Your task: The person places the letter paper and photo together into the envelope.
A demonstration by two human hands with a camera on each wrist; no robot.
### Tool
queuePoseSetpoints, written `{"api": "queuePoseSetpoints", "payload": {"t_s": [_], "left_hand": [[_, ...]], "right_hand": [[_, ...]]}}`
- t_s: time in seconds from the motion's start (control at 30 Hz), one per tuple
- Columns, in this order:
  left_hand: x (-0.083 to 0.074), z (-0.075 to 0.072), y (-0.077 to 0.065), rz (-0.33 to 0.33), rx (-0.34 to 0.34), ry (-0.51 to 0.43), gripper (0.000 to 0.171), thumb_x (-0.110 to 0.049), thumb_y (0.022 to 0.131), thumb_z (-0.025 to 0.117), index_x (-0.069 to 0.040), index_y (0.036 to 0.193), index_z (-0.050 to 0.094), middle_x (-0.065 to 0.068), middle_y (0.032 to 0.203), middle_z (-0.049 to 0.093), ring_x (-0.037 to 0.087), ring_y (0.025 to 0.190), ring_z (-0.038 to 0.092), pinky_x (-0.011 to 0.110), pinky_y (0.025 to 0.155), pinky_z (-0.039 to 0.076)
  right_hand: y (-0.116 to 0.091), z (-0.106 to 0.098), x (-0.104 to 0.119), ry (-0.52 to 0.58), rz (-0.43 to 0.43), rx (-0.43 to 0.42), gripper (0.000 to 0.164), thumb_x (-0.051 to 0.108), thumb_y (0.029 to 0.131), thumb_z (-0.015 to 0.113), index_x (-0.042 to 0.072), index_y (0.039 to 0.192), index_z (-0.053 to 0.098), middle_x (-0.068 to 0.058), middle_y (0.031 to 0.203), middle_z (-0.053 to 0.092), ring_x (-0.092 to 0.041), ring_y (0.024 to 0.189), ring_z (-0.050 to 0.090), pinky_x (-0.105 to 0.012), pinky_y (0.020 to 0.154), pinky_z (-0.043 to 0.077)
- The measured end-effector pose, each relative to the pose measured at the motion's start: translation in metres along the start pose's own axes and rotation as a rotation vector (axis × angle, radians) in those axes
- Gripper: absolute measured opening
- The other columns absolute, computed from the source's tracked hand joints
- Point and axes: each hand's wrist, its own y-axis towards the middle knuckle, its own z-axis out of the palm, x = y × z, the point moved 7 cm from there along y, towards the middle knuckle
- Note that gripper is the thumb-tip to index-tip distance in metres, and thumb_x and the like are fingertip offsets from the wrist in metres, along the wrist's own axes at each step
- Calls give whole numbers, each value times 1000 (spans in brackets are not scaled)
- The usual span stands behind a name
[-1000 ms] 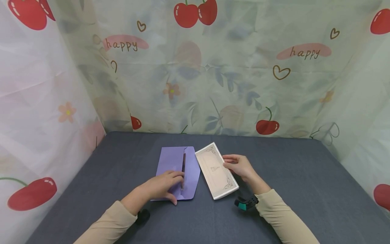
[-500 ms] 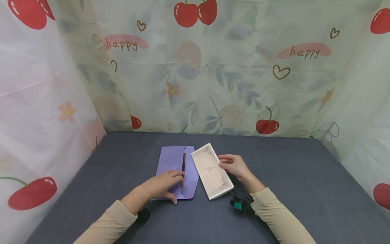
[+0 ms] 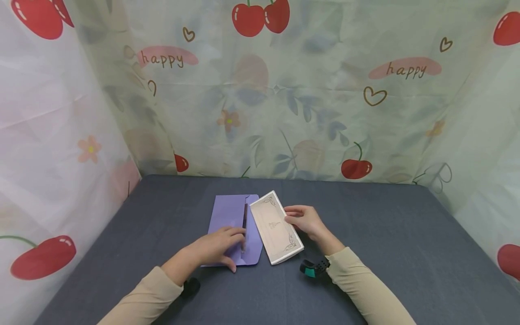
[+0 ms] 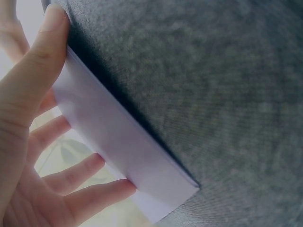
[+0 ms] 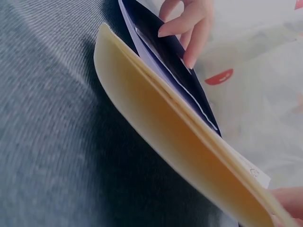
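Observation:
A purple envelope (image 3: pixel 228 211) lies on the dark cloth, its flap opened to the right and a long dark opening beside the flap. My left hand (image 3: pixel 219 246) rests on it, fingertips at the opening and thumb by the near edge. In the left wrist view the fingers are spread against the envelope (image 4: pixel 113 132). My right hand (image 3: pixel 308 222) pinches a cream folded card (image 3: pixel 276 228) by its right side. The card has ornate corner prints and leans over the envelope's flap. Its folded layers (image 5: pixel 156 109) part slightly in the right wrist view.
The table (image 3: pixel 365 225) is covered in dark grey cloth. Printed curtains (image 3: pixel 276 113) with cherries enclose the back and both sides. A black band with a green part (image 3: pixel 310 269) sits at the right wrist, and a black object (image 3: pixel 191 287) shows under the left wrist.
My right hand has brought the card leftward, so that it now overlaps more of the envelope's flap. The left hand and the envelope have kept their place.

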Motion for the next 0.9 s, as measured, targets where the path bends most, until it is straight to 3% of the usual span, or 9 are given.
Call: {"api": "queuePoseSetpoints", "payload": {"t_s": [0.9], "left_hand": [[0, 1, 1, 9, -1, -6, 50, -39, 69, 78, -13, 105, 56, 13, 137, 49, 33, 122, 49, 44, 100, 42]], "right_hand": [[10, 21, 4, 75, -4, -2, 32, -1, 81, 66, -2, 113, 64, -20, 102, 68, -8, 67, 60, -23, 60, 52]]}}
